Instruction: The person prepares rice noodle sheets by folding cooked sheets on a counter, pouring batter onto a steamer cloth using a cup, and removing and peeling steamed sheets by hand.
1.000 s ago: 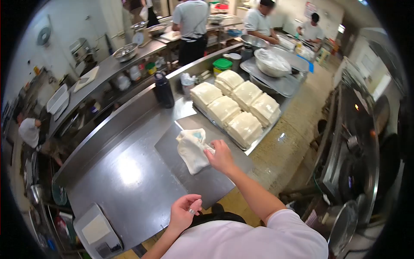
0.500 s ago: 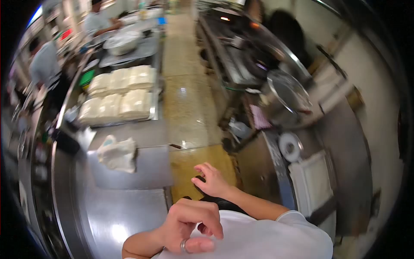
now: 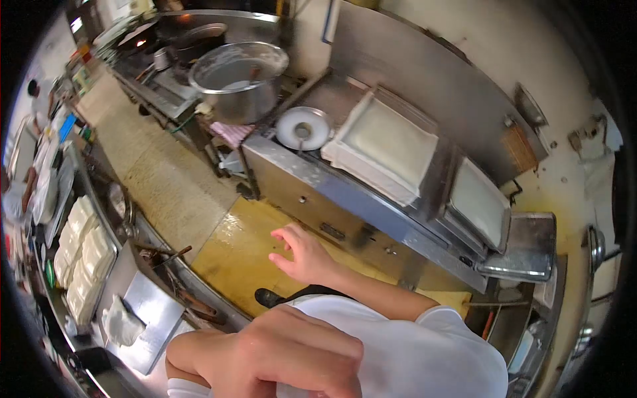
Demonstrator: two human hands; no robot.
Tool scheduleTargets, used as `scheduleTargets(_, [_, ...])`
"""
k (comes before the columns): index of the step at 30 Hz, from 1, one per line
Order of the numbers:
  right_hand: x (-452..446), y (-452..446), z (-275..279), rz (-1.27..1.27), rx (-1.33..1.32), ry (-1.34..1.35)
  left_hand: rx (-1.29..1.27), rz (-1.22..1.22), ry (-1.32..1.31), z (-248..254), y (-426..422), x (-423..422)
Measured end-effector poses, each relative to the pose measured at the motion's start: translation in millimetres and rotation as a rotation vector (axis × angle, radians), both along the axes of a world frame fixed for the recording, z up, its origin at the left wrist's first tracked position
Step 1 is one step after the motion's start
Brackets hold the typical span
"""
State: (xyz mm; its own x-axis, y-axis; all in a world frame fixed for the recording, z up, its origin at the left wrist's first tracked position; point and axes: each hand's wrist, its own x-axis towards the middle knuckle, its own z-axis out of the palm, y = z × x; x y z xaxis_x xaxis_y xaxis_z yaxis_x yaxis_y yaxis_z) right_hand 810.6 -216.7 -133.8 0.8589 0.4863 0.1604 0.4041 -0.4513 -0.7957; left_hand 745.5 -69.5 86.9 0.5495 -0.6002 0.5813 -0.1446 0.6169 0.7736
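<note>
My left hand (image 3: 298,348) is large and close at the bottom, in front of my white shirt (image 3: 398,345). Its fingers are loosely bent, their tips cut off by the frame's lower edge, and I see nothing held. Farther out, my right hand (image 3: 304,255) hangs over the yellow wet floor (image 3: 232,245), thumb and fingers apart, empty and touching nothing. Beyond it stands a steel counter (image 3: 358,229) bearing a cloth-lined square tray (image 3: 391,146) with a pale, flat filling. Beside that lie a second pale-filled tray (image 3: 479,202) and a round white dish with a central hole (image 3: 303,127).
A large metal pot (image 3: 239,86) stands by the stove, where a flame (image 3: 141,43) shows. On the left bench are white wrapped blocks (image 3: 83,255) and a crumpled white cloth (image 3: 121,323). An empty-looking metal tray (image 3: 521,249) lies right. A person (image 3: 41,106) is far left.
My view has swung right, so the counter with trays is now central and the bench has shifted left. Both hands stay raised, the left one nearer the lower edge.
</note>
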Motion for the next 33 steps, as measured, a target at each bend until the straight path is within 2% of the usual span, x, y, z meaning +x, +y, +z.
scheduleTargets(4, [6,-74,1,-0.092,0.026,0.032,-0.059,0.004,0.081,-3,-76,12])
scheduleTargets(9, [13,-164,-5,-0.186,0.034,0.046,0.044,-0.182,0.083,1,-161,45])
scheduleTargets(16, [13,-285,-19,-0.359,0.088,0.021,0.023,-0.349,0.107,1,-284,68])
scheduleTargets(20, [5,-331,-20,-0.454,0.120,0.021,0.262,-0.501,0.228,5,-317,78])
scheduleTargets(22, [-1,-347,-21,-0.488,0.119,0.024,0.140,-0.494,0.161,3,-345,76])
scheduleTargets(24, [-6,-359,-20,-0.528,0.137,0.038,0.129,-0.529,0.148,-4,-362,78])
scheduleTargets(26, [-9,-369,-19,-0.557,0.156,0.030,0.234,-0.602,0.188,-15,-365,85])
scheduleTargets(28, [-13,-378,-21,-0.581,0.178,0.005,0.438,-0.482,0.205,-29,-365,89])
scheduleTargets(30, [-16,-388,-21,-0.604,0.191,0.017,0.540,-0.309,0.402,-59,-367,90])
scheduleTargets(33, [-19,-400,-24,-0.639,0.173,0.006,0.644,-0.092,0.485,-113,-376,98])
